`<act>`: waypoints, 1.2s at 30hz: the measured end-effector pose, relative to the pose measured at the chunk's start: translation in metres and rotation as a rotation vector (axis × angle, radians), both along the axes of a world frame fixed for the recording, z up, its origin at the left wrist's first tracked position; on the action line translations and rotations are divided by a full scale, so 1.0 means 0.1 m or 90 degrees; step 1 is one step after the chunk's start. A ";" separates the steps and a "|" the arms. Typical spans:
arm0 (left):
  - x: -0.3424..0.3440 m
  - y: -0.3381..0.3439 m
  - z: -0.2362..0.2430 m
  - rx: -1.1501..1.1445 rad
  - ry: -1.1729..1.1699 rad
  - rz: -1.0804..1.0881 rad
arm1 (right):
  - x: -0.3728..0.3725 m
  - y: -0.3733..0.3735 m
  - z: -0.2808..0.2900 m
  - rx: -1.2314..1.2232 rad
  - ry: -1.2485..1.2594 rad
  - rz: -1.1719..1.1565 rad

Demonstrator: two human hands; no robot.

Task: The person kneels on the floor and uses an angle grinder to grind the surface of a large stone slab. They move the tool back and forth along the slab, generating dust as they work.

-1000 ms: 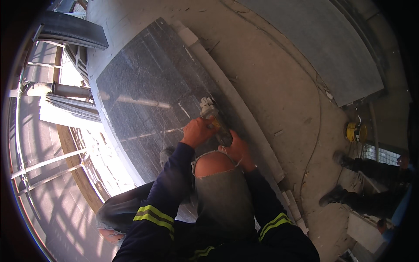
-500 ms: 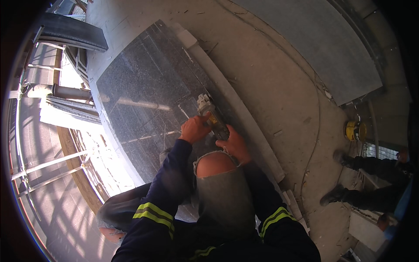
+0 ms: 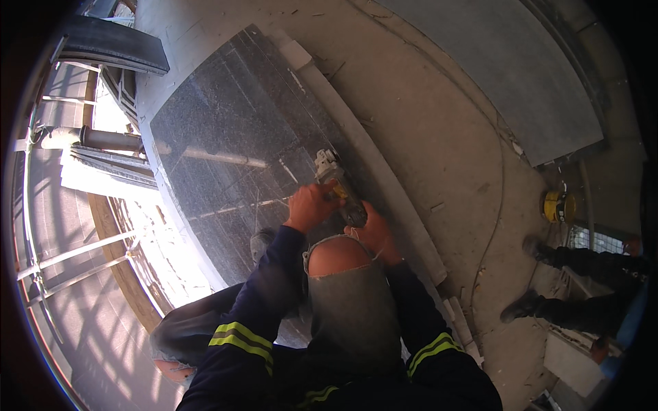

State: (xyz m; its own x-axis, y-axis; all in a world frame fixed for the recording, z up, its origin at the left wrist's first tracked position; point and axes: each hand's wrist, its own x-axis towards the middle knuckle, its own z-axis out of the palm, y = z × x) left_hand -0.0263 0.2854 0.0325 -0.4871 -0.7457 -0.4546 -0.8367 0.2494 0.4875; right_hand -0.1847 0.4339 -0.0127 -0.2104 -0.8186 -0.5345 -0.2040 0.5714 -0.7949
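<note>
While a bare knee (image 3: 339, 259) rises close by, the right hand (image 3: 373, 236) closes around the rear of a grinder (image 3: 347, 197), the left hand (image 3: 312, 207) curls over its middle, and the grinder sits over a dark slab (image 3: 226, 130); a yellow bucket (image 3: 558, 207) stands farther right.

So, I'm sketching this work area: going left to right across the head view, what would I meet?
Dark, flat stone slabs at upper left → grey-and-yellow handheld power tool → pale, narrow, flat strips → round yellow bucket with black markings.
</note>
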 end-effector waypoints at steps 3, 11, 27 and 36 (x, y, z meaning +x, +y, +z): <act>0.01 0.09 -0.06 -0.023 0.052 0.032 | 0.00 0.01 0.01 -0.005 0.010 -0.003; 0.03 0.14 -0.12 -0.066 0.064 0.026 | 0.00 0.00 0.00 0.022 0.021 0.010; -0.03 0.08 -0.05 -0.064 0.024 -0.012 | 0.06 -0.02 -0.16 -0.001 0.020 -0.017; 0.00 0.16 -0.06 -0.099 0.026 -0.027 | 0.03 0.09 -0.09 0.001 0.018 -0.011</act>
